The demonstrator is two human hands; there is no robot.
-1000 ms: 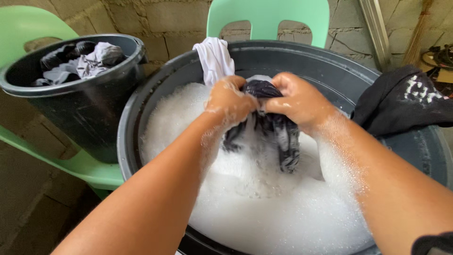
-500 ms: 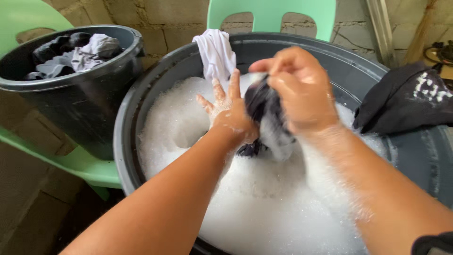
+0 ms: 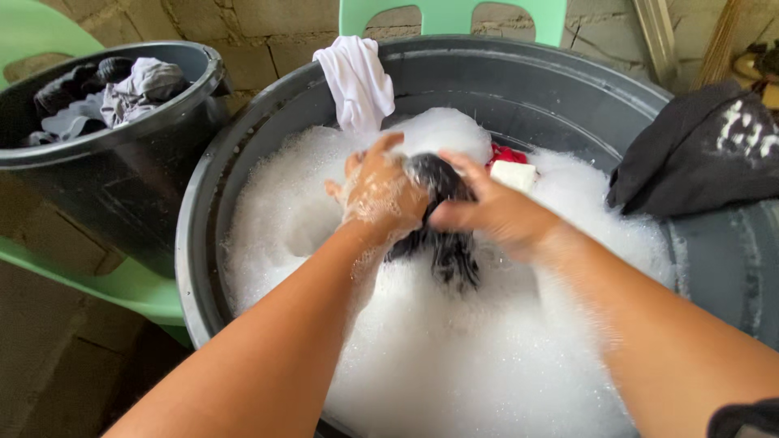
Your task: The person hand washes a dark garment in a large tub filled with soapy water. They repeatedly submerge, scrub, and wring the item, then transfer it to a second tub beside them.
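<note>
Your left hand (image 3: 381, 191) & right hand (image 3: 491, 212) are both clamped on the dark wet garment (image 3: 445, 219), bunched betw. them just above the suds, about mid-basin, a bit toward the far rim. L grip: fingers curled round the cloth, coated in foam. R grip: palm & fingers pressed on it from the other side.

Risks, as a judgement: foam (image 3: 454, 349) hides everything below the surface, so a zip or hard bit in the cloth could scrape your knuckles w/o warning. Soapy hands = slippery hold; the garment could slide out & splash suds over the near rim. The white soap bar (image 3: 513, 174) sits on a red item (image 3: 505, 154) just beyond your R hand; a knock would sink it out of sight. The white cloth (image 3: 355, 81) draped on the far rim & the black garment (image 3: 698, 154) on the right rim could get dragged in by an elbow.

Surface & room: big grey basin (image 3: 203, 243), filled w/ foam. Left of it, touching or nearly so, a dark bucket (image 3: 138, 186) of wrung clothes on a green plastic chair (image 3: 122, 288). 2nd green chair (image 3: 454, 15) behind the basin. Rough block wall (image 3: 268, 28) at back, bare concrete floor (image 3: 49, 357).
</note>
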